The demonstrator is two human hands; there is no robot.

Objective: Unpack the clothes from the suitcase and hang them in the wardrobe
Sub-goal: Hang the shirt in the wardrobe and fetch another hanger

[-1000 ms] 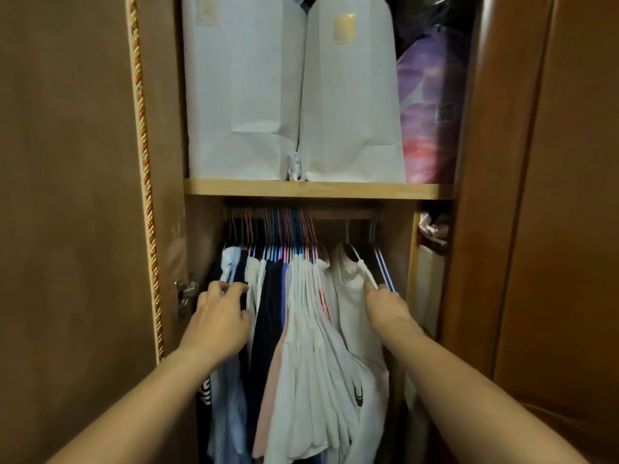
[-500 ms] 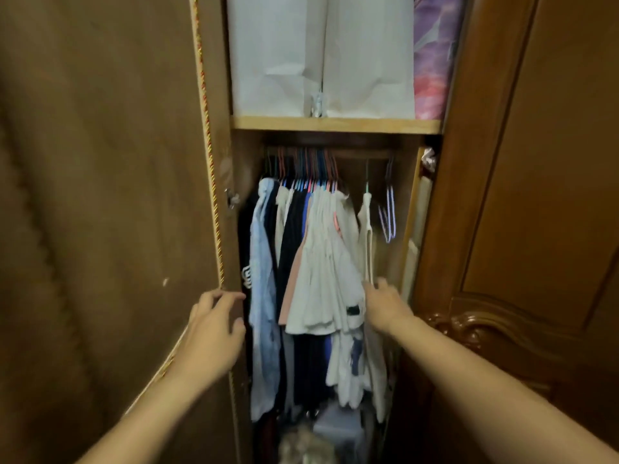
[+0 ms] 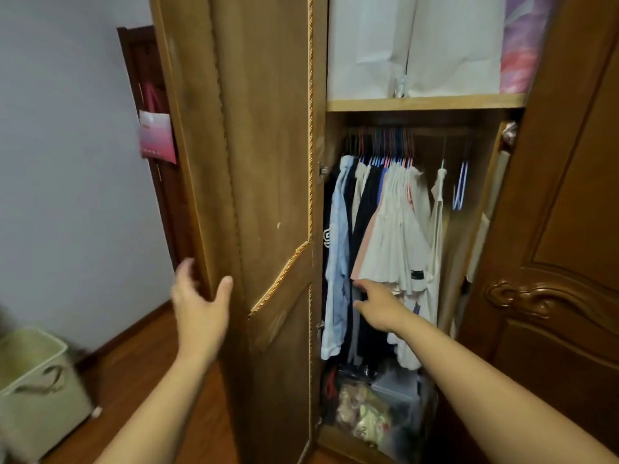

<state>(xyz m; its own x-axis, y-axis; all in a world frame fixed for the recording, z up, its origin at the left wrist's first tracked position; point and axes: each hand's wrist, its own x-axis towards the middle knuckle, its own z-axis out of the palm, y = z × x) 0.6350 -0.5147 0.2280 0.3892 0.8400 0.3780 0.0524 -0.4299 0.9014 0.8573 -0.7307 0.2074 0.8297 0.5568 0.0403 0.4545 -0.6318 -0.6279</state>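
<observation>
The hanging clothes [image 3: 385,236] sit packed on the wardrobe rail [image 3: 402,131], light, soft and limp, so I judge them best taken by the hanger hooks [image 3: 385,149]. The left hand [image 3: 201,306] is spread, empty, by the wardrobe door [image 3: 268,162] edge; the right hand [image 3: 382,308] points loosely at a hem. A small black label [image 3: 417,274] is unreadable.

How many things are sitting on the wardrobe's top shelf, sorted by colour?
White paper bags: 2
Pink and purple bundle: 1
Total: 3
</observation>
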